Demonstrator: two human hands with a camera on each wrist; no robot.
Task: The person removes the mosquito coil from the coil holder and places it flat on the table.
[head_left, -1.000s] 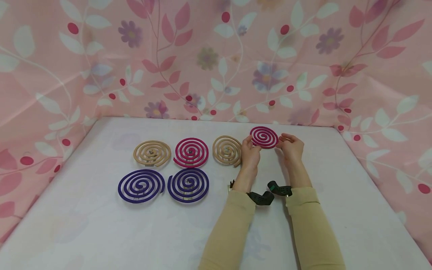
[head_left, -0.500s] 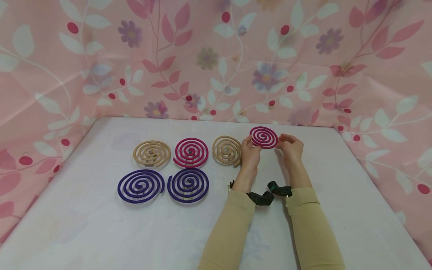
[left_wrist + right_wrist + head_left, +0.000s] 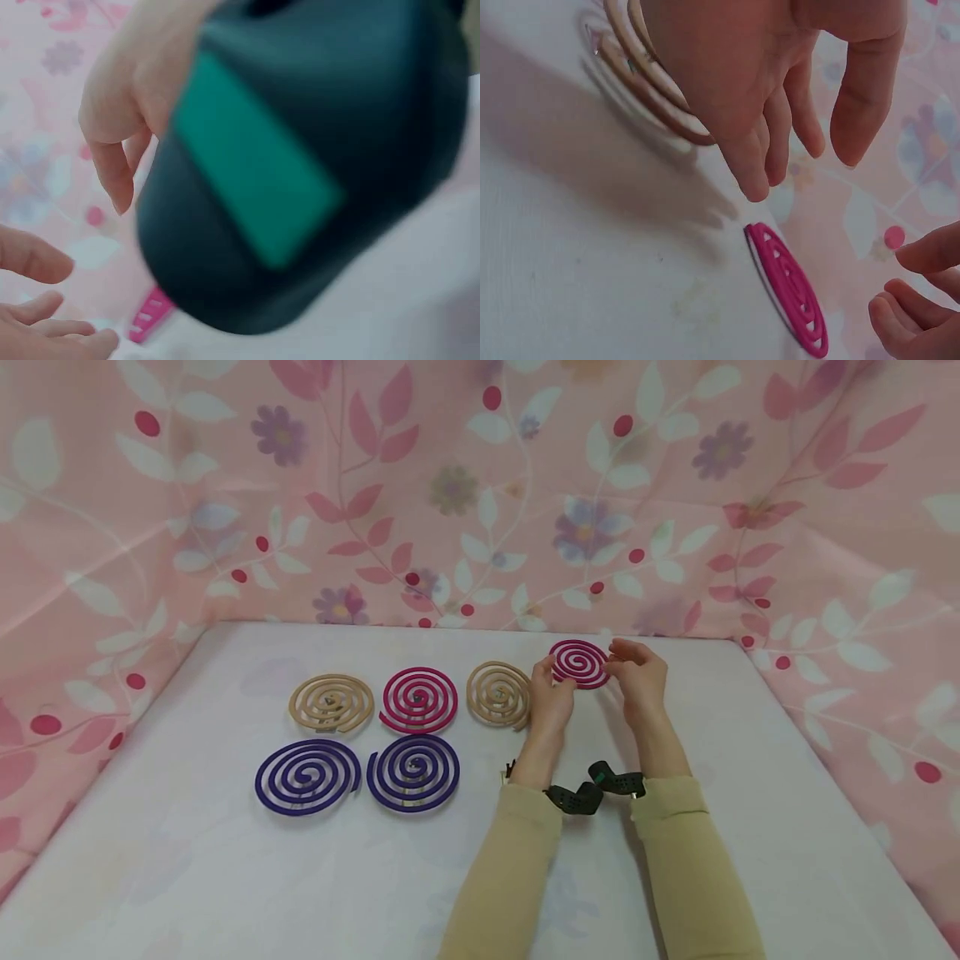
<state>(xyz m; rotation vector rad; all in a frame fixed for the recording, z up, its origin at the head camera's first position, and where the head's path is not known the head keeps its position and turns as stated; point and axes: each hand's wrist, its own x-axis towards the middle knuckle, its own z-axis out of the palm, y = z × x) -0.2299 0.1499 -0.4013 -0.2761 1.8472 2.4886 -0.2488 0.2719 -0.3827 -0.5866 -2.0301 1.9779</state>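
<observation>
A magenta mosquito coil (image 3: pixel 577 661) lies flat on the white table at the back right. In the head view my left hand (image 3: pixel 551 703) is at its left edge and my right hand (image 3: pixel 642 683) at its right edge, fingers loosely bent. The right wrist view shows the left fingertips (image 3: pixel 756 189) apart from the magenta coil (image 3: pixel 793 294), with the right hand (image 3: pixel 919 319) on its other side. Only a sliver of the magenta coil (image 3: pixel 150 315) shows in the left wrist view, past the black wrist camera (image 3: pixel 247 187). Neither hand holds anything.
Left of my hands, a beige coil (image 3: pixel 497 695), another magenta coil (image 3: pixel 420 700) and a second beige coil (image 3: pixel 331 702) sit raised on small metal stands. Two dark blue coils (image 3: pixel 307 776) are in front of them. Floral cloth (image 3: pixel 450 552) hangs behind the table.
The right hand's fingers have lifted slightly at the magenta coil's right edge. The left hand barely moves. The whole head view has shifted a little.
</observation>
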